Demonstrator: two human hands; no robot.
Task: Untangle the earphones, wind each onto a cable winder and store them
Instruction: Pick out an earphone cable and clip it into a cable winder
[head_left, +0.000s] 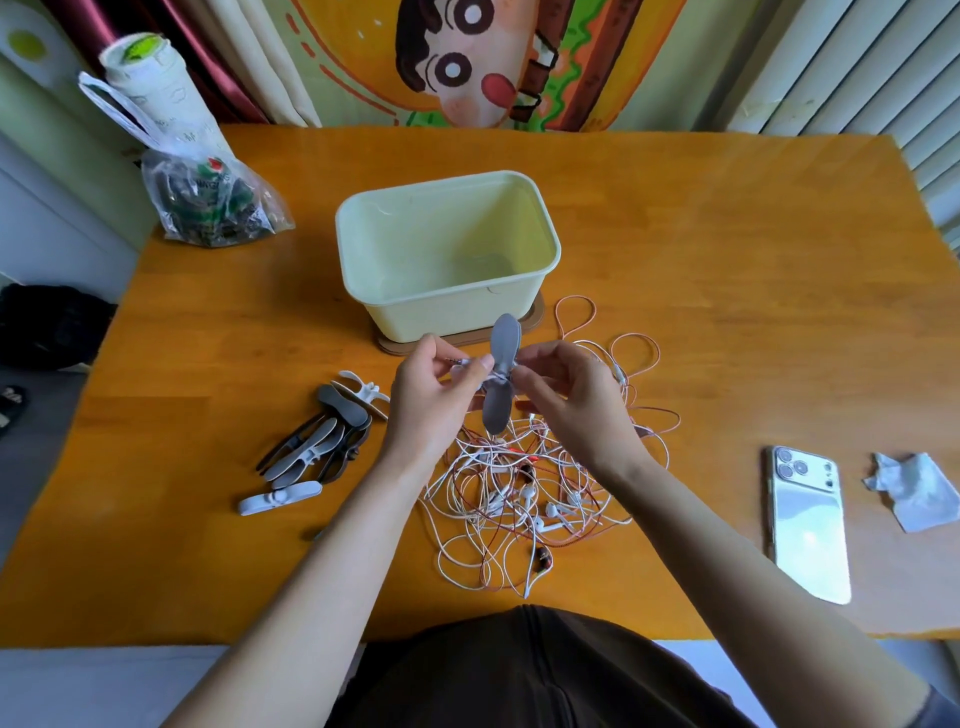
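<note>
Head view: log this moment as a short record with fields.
left hand: pinches an earphone plug beside the winder's waist
right hand: grips the grey cable winder, held upright above the table
tangled earphones: white and red cables heaped on the table, below the hands
storage box: pale yellow, open, nothing seen inside
spare winders: loose pile left of the tangle
phone: face down, at the right
</note>
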